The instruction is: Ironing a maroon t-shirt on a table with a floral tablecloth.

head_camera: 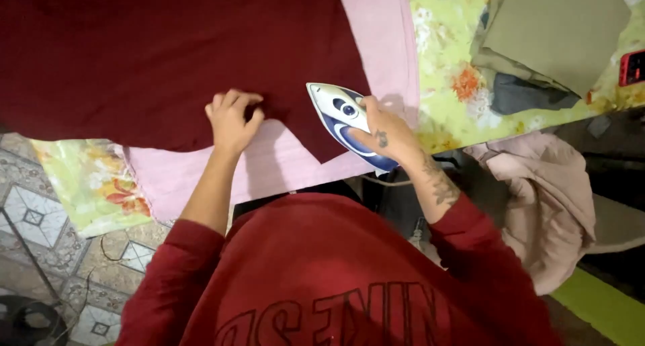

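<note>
Two hands are at work on one maroon cloth (168, 57), which lies spread over a pink sheet (390, 44) on the floral cover (443, 77). Your left hand (232, 121) presses the cloth's lower edge, fingers curled and bunching the fabric. Your right hand (386, 131) is wrapped tight round the handle of the blue-and-white iron (342, 117), which sits on the cloth's corner with its tip pointing toward your left hand.

Risks, as judged: the left fingers lie near the iron's tip, so a forward pass could burn them; bunched fabric may press in a crease; a resting iron may scorch.

No packages, labels or signs appear. A folded olive cloth (557, 30) lies at the far right, a red phone (633, 67) at the edge.
</note>
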